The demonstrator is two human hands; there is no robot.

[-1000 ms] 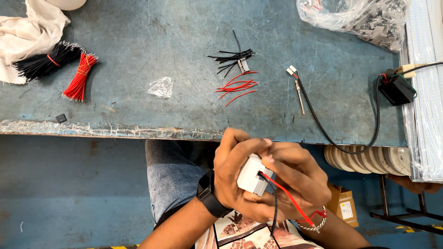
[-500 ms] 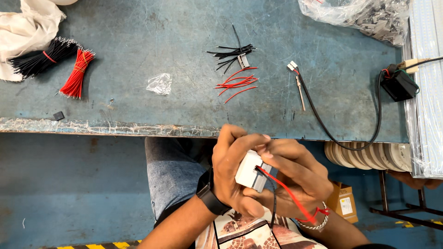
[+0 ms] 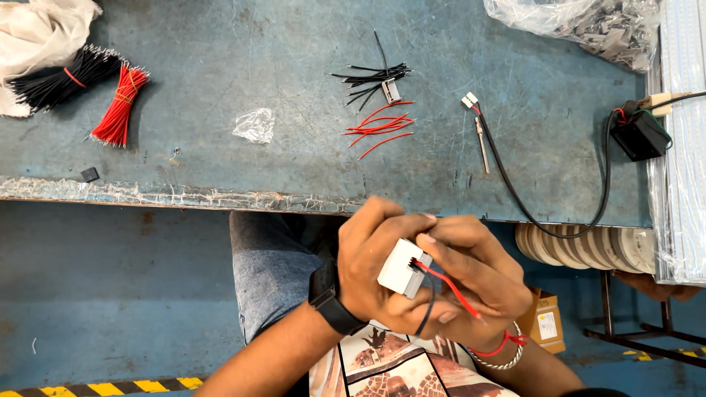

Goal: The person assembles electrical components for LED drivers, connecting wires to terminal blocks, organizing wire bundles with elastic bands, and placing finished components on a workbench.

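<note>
- We hold a small white block-shaped housing (image 3: 401, 268) between both hands, near us and below the near edge of the blue surface (image 3: 294, 154), above our lap.
- The housing looks like a plain white plastic box with a darker grey end on its right, where a red wire (image 3: 450, 285) and a black wire (image 3: 428, 305) come out.
- Its long axis runs slightly tilted from left to right, with the wired end pointing right towards our right palm.
- Our left hand (image 3: 375, 265) wraps around the housing from the left, fingers curled over its top.
- Our right hand (image 3: 474, 276) closes in from the right, thumb and fingertips pinching at the wired end.
- On the surface lie loose red wire pieces (image 3: 381, 126) and black wire pieces (image 3: 371, 79), far from the hands.
</note>
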